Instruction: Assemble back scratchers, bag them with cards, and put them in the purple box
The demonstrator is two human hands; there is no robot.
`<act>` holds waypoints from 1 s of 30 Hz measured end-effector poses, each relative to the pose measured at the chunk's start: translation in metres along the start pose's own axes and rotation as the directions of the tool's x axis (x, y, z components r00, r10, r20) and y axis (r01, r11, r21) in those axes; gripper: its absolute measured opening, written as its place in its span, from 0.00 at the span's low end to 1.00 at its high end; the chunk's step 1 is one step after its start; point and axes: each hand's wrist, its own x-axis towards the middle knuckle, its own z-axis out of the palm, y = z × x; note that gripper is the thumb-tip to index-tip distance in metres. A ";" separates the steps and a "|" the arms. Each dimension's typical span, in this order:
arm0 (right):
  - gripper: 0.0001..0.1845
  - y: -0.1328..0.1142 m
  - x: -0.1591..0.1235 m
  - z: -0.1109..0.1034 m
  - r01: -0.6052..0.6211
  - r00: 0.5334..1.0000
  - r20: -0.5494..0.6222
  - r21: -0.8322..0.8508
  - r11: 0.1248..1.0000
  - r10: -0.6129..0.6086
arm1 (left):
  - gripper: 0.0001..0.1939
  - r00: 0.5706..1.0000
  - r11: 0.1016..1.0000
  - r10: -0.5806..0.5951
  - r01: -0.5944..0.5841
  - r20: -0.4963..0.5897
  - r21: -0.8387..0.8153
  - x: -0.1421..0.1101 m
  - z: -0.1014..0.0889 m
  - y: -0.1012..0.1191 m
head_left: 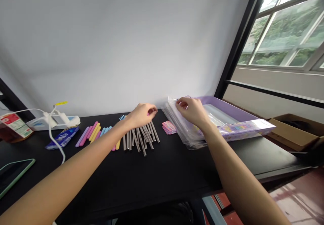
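Observation:
My left hand (142, 116) hovers over a pile of metal tubes (138, 139), its fingers curled toward the thumb. A bit of pink shows inside the curl, too small to name. On the stack of clear plastic bags (186, 133), my right hand (191, 110) has its thumb and fingers bent together at the upper end, seemingly pinching a bag. Between the hands lies a small stack of pink printed cards (169, 127). Left of the tubes is a row of pastel sticks (93, 132) in purple, pink, yellow and blue, partly hidden by my left forearm.
A purple tray box (243, 126) with clear plastic inside stands right of the bags. To the left are a power strip (37, 123) with a white cable, a blue packet (63, 138), a bottle (15, 127) and a phone (15, 174). A cardboard box (293, 133) sits beyond the table.

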 end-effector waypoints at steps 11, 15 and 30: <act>0.11 -0.078 0.021 0.062 0.016 0.792 0.600 -0.204 0.979 0.112 | 0.13 0.981 0.984 -0.179 0.180 0.071 -0.011 -0.061 -0.029 -0.046; 0.17 -0.082 0.011 0.076 -0.040 0.792 0.582 -0.255 0.966 0.186 | 0.12 0.984 0.984 -0.180 0.180 0.019 -0.005 -0.074 -0.028 -0.049; 0.13 -0.077 0.001 0.054 -0.561 0.765 0.638 0.587 0.584 0.095 | 0.09 0.903 0.868 -0.430 0.408 0.016 0.283 -0.094 -0.070 -0.063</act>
